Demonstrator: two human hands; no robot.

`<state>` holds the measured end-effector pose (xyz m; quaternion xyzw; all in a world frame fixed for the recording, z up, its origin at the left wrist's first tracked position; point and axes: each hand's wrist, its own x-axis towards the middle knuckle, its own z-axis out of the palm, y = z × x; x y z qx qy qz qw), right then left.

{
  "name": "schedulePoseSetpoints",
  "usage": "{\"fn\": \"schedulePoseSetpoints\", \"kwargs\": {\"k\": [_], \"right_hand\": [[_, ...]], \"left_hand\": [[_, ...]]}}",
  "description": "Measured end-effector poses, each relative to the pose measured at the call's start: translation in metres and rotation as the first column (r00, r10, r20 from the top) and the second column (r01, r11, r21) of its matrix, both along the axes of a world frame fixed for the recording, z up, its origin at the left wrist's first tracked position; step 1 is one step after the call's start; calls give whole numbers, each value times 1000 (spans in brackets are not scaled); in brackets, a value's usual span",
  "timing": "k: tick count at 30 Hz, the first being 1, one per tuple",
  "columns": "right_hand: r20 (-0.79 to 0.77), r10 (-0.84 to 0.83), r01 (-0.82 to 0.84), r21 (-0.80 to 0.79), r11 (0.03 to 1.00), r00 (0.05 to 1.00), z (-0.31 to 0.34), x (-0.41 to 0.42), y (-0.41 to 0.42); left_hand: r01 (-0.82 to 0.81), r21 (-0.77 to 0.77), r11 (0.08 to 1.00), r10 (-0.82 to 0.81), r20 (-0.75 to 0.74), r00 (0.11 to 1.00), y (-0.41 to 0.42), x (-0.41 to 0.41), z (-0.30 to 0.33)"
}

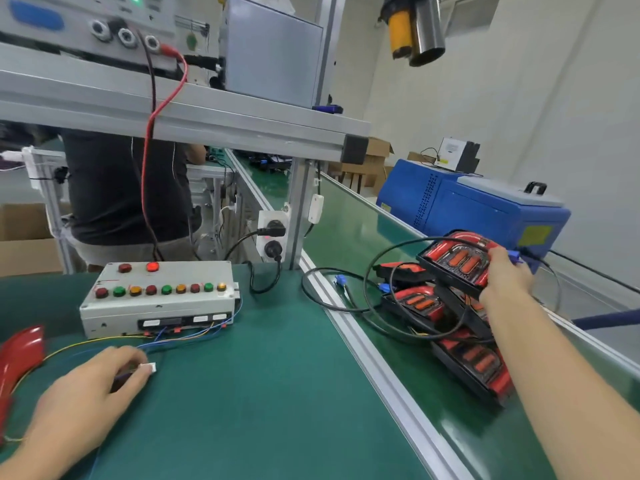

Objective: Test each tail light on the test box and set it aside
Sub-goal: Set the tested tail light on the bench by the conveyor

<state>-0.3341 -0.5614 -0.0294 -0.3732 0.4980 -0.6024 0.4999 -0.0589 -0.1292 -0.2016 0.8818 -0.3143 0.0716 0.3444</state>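
Fingers around red-lensed tail light

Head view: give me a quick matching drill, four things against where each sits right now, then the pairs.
Things:
1. test box
2. white connector
3. top tail light
4. red lens

Places:
A. gripped by the right hand, on top of the pile on the conveyor
B. at the left edge of the green mat
C. pinched in the left hand
D. at the back of the green mat, one upper red lamp lit

Pairs: 1-D, 2-C, 3-A, 4-B
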Motion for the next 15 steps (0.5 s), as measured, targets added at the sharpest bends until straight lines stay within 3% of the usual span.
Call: {"fn": "schedulePoseSetpoints", "kwargs": {"k": [4, 7, 12, 15], "right_hand": [[-57, -80, 83, 44, 996, 995, -2, 3, -13], [-102, -51, 57, 54, 997, 993, -1, 5, -23], [-39, 180, -169, 200, 965, 983, -8, 8, -36], [-164, 299, -257, 236, 937, 940, -8, 11, -38]], "left_hand": [[0, -17, 1000, 0, -6, 1000, 0, -2, 2], [-18, -9, 1000, 18, 5, 1000, 2, -2, 4], [-9, 6, 1000, 9, 3, 1000, 2, -6, 7], [-19, 15, 1000, 19, -6, 1000, 1, -12, 14]]}}
